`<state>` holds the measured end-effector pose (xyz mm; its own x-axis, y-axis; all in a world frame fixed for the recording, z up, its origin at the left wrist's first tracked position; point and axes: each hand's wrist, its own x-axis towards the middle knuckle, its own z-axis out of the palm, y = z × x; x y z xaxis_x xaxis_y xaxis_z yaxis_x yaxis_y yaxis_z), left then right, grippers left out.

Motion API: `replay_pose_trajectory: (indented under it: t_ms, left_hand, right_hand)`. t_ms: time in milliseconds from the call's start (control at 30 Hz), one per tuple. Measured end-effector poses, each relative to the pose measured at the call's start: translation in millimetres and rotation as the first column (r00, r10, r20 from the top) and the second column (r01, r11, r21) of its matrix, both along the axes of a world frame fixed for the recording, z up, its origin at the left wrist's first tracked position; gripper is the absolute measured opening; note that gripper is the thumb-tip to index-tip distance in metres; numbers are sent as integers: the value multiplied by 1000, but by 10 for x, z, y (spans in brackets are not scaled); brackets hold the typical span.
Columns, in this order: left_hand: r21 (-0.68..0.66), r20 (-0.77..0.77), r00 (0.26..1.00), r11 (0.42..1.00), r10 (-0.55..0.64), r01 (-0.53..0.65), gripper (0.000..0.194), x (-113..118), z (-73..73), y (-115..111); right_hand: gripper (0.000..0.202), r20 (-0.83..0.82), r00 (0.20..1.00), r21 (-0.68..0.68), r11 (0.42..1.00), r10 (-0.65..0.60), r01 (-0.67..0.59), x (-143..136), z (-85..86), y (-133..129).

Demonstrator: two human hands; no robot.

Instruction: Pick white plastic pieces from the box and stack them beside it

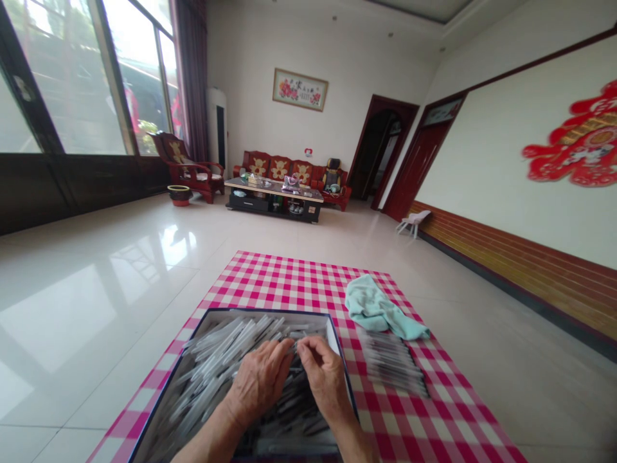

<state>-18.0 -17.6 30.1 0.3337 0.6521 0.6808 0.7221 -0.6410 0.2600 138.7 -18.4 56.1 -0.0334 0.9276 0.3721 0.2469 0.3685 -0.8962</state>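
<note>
- A single wide view looks from the person's head, above the near end of the checked tablecloth [284, 276].
- It faces forward and down, across the tablecloth to the sofa [279, 168] along the far wall [250, 64].
- Nearest to it are the left hand [260, 376], the right hand [326, 376] and the box [333, 331]; the bottom edge crops both forearms.
- Windows [81, 77] bound it left, a red wall decoration [578, 145] right.

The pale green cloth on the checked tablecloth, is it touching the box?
Apart. The head view shows a strip of checked tablecloth between the pale green cloth and the box's right rim.
</note>
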Motion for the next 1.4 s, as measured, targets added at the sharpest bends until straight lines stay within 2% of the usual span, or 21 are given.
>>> replay_pose_trajectory:
  t_ms: [133, 300, 367, 433, 500, 567, 633, 700, 800, 967, 1067, 1233, 1367, 1400]
  left_hand:
    - [14, 13, 1000, 1000, 17, -18, 21, -7, 1, 2]
    - [50, -3, 999, 998, 48, -48, 20, -25, -11, 16]
    - [57, 7, 998, 996, 63, -63, 20, -27, -13, 19]
    - [66, 29, 997, 995, 72, -74, 20, -29, -18, 25]
    - [76, 59, 995, 993, 84, -88, 20, -33, -25, 33]
    - [83, 99, 990, 990, 102, -110, 20, -40, -32, 42]
    - [90, 141, 982, 987, 122, -135, 20, -50, -32, 47]
    - [93, 174, 975, 984, 137, -154, 19, -60, -24, 43]
    - [89, 203, 967, 981, 152, -173, 20, -72, -4, 24]
    - [98, 223, 963, 979, 153, -178, 20, -83, 15, 1]
    - [97, 227, 960, 977, 162, -188, 20, -90, 20, 0]
    - [103, 219, 964, 978, 154, -180, 20, -93, 32, -4]
    - [103, 205, 967, 980, 148, -172, 19, -90, 22, 0]
    - [99, 207, 967, 980, 150, -174, 19, -90, 17, 4]
  right_hand:
    - [24, 13, 997, 25, 997, 73, -73, 11, -16, 4]
    - [22, -26, 999, -45, 998, -39, 38, 85, -64, 57]
    - [17, 41, 999, -44, 999, -9, 11, 121, -38, 44]
    - [12, 164, 982, -38, 996, 91, -86, 137, 14, -6]
    - [15, 297, 928, -52, 974, 227, -221, 118, 62, -81]
    - [21, 388, 845, -84, 927, 367, -365, 58, 74, -151]
    - [26, 453, 738, -118, 855, 499, -506, -34, 40, -189]
    - [27, 542, 596, -155, 768, 592, -621, -139, -18, -188]
    - [23, 709, 389, -200, 696, 589, -690, -283, -94, -145]
    - [18, 885, 156, -198, 657, 439, -727, -448, -191, -92]
    - [12, 926, 90, -177, 632, 367, -755, -503, -296, -74]
    - [11, 938, 111, -132, 637, 327, -759, -534, -420, -60]
    - [13, 943, 54, -175, 627, 329, -759, -482, -316, -56]
    - [12, 933, 64, -184, 621, 354, -762, -454, -265, -52]
